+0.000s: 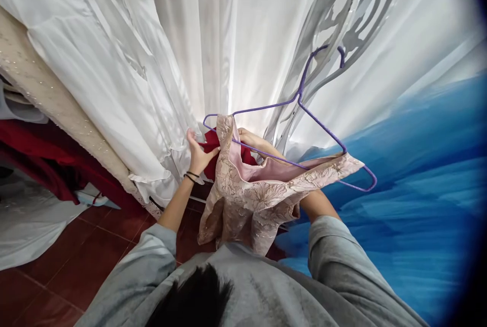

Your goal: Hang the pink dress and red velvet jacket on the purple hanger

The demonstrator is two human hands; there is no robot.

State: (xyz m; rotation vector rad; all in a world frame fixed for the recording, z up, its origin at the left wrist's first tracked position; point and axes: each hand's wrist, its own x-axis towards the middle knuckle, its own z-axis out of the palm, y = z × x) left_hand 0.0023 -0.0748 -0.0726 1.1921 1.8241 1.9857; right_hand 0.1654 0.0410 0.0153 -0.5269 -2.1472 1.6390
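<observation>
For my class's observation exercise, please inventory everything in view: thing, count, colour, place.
Patterned garment: one, pinkish beige, centre, on the hanger
Hanger: one, purple, hook at the scrollwork
Scrollwork: count unclear, whitish, upper right
White drapery: count unclear, white, behind
White clothes: count unclear, white, left
Sparkly fabric: one strip, beige, far left
Red fabric: two patches, dark red, left and behind the garment
Blue fabric: one expanse, blue, right
Floor tiles: several, reddish brown, lower left
Left hand: one, bare, beside the garment's strap
Right hand: one, bare, behind the garment
Wristbands: apparently two, black, left wrist
Sleeves: two, grey, bottom
Hair: one patch, black, bottom
</observation>
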